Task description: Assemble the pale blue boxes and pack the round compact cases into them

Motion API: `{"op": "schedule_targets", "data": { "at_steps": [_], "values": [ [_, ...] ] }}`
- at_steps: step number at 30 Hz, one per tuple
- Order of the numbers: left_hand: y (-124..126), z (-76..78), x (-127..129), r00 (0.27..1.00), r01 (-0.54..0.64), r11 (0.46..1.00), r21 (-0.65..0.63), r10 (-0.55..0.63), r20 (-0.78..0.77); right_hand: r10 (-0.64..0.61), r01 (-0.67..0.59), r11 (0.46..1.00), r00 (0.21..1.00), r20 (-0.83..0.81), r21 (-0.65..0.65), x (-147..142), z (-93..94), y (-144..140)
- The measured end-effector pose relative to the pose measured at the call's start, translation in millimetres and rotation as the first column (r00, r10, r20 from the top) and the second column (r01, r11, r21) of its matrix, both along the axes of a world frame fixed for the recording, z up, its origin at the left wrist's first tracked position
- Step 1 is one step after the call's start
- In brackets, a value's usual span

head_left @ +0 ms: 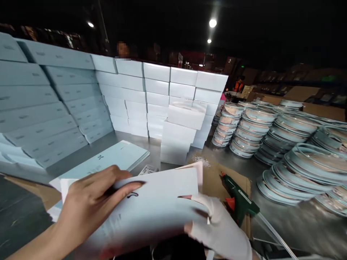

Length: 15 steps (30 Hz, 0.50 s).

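A white cardboard box piece (162, 195) with a small black printed mark lies tilted in front of me, its lower part blurred. My left hand (92, 202) is closed on its left side, thumb across the printed face and the other fingers behind the top edge. At the right edge is my right hand (219, 224), in a white glove with bare fingertips. Its thumb and a finger are spread apart over the face, close to or touching it. Behind my left hand lies a stack of pale printed card pieces (119, 155) on the metal table (108, 141).
White boxes (130, 94) form a wall at the back and left, with a shorter box stack (176, 141) before it. On cardboard at right rests a green glue gun (241, 198) with its glue stick. Stacked round glass lids (292, 169) fill the right side. People stand beyond.
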<state>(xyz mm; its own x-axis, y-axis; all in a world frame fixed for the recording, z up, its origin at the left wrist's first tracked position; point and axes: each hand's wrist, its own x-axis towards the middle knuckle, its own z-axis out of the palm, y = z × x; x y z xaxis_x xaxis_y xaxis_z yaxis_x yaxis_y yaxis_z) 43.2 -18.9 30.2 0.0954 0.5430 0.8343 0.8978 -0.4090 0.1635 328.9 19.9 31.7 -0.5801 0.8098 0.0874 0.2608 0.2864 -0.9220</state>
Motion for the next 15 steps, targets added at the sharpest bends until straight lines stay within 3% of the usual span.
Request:
{"op": "schedule_targets", "data": {
  "at_steps": [2, 4, 6, 7, 9, 11, 12, 13, 15],
  "values": [
    [6, -3.3, 11, 0.999, 0.041, 0.997, -0.066, -0.043, -0.026, -0.121, 0.121, 0.953, 0.993, -0.018, 0.277, 7, 7.8, -4],
    [10, -10.4, 24, 0.984, 0.105, 0.981, -0.164, -0.126, -0.123, -0.191, 0.215, 0.820, 0.976, -0.100, 0.530, 10, 18.7, -7],
    [12, -16.2, 35, 0.957, 0.204, 0.927, -0.316, -0.257, -0.136, -0.181, 0.199, 0.697, 0.978, -0.100, 0.689, 12, 32.7, -7],
    [14, -17.1, 39, 0.939, 0.273, 0.868, -0.416, -0.334, -0.082, -0.168, 0.152, 0.653, 0.984, -0.054, 0.742, 13, 39.8, -5],
    [21, -13.7, 44, 0.889, 0.423, 0.686, -0.591, -0.440, 0.126, -0.220, 0.111, 0.573, 0.975, 0.022, 0.812, 16, 50.7, 0],
    [32, -7.4, 45, 0.830, 0.556, 0.537, -0.635, -0.403, 0.386, -0.371, 0.233, 0.455, 0.927, -0.055, 0.860, 20, 53.1, 6],
    [39, -5.5, 45, 0.791, 0.609, 0.528, -0.592, -0.340, 0.510, -0.435, 0.341, 0.401, 0.888, -0.151, 0.850, 23, 50.5, 9],
    [45, -5.5, 46, 0.742, 0.639, 0.562, -0.525, -0.272, 0.612, -0.474, 0.448, 0.379, 0.845, -0.246, 0.810, 25, 45.3, 12],
    [56, -12.1, 49, 0.646, 0.652, 0.646, -0.396, -0.201, 0.736, -0.492, 0.563, 0.440, 0.803, -0.336, 0.700, 26, 28.7, 17]
  ]
}}
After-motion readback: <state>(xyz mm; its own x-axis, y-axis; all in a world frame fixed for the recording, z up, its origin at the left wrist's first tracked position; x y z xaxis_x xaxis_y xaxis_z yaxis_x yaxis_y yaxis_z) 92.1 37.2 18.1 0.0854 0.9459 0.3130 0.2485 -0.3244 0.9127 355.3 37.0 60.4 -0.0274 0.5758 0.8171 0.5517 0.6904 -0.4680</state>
